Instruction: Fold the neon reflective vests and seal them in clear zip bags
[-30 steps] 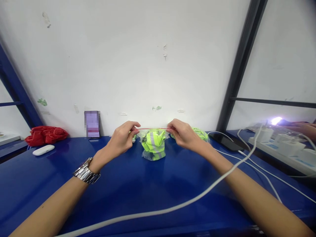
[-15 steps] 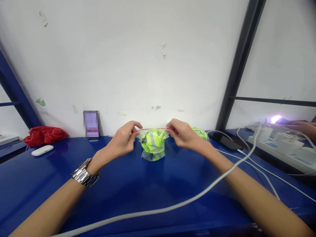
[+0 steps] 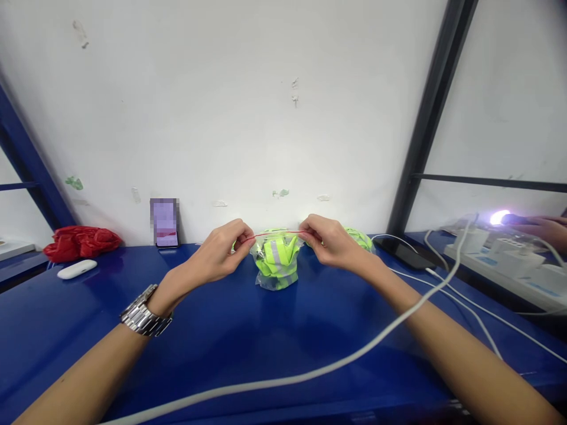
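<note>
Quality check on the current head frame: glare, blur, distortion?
Head view: a violet-white light flares at far right, its core blown out; head view: the upright phone is pixelated; head view: the black post leans outward, likely wide-angle distortion; head view: left hand, right hand and clear bag look fairly sharp, no obvious motion blur.

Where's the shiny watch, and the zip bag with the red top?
Silver wristwatch (image 3: 146,319): head view, on its bracelet links.
Zip bag (image 3: 266,281): head view, on its clear lower part.

On the blue table (image 3: 274,336) lie a crumpled red bundle (image 3: 82,243), white case (image 3: 77,270) and black phone (image 3: 407,255)
</note>
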Demonstrator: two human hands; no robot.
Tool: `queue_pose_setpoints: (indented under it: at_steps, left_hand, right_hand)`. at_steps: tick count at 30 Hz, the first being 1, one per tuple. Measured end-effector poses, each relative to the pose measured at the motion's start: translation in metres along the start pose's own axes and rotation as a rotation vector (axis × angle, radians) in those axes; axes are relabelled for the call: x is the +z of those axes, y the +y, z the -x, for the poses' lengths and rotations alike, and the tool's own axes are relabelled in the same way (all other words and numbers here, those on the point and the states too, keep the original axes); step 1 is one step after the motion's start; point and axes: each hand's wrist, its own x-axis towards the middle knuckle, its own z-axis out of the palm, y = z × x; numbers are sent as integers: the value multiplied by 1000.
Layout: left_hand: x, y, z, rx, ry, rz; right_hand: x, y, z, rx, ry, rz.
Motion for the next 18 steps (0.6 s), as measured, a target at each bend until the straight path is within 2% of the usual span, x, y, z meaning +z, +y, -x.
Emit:
queue_pose_setpoints:
  at_steps: [7,14,18]
  left_hand:
    - [3,1,0,49,34,-45]
    - [3,-2,0,71,188,-95]
    - [1,-1,0,48,143,-34]
  right_hand:
    - [-3,-5,-2,-35,-9,-23]
    - [-2,-7,-3,-28,1,-5]
    - [-3,-9,-3,-7,-6,-64]
